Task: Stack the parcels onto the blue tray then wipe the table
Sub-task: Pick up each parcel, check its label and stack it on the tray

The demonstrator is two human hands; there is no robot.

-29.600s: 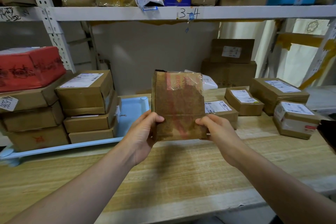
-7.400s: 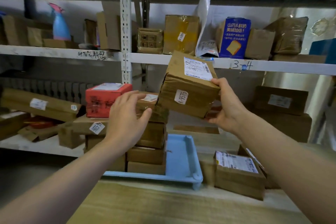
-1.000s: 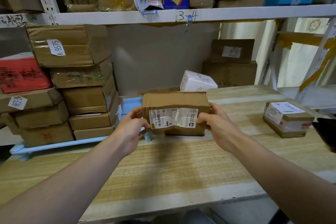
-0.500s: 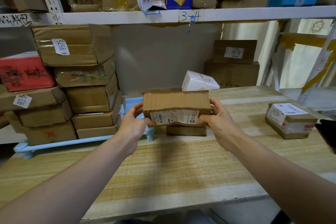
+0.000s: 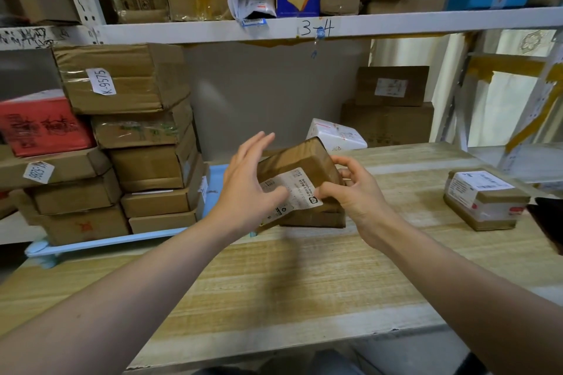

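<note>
A single wide-angle view from the person's head looks forward and slightly down across the wooden worktop [image 5: 304,277] toward the shelf [image 5: 396,24] behind it. It sits close: both forearms enter from the bottom edge, and straight lines bend near the frame's borders.

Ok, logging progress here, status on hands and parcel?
Right hand gripping tilted brown parcel. Left hand open against its labelled face. Another parcel beneath it on the table. Blue tray stacked high at left.
</note>
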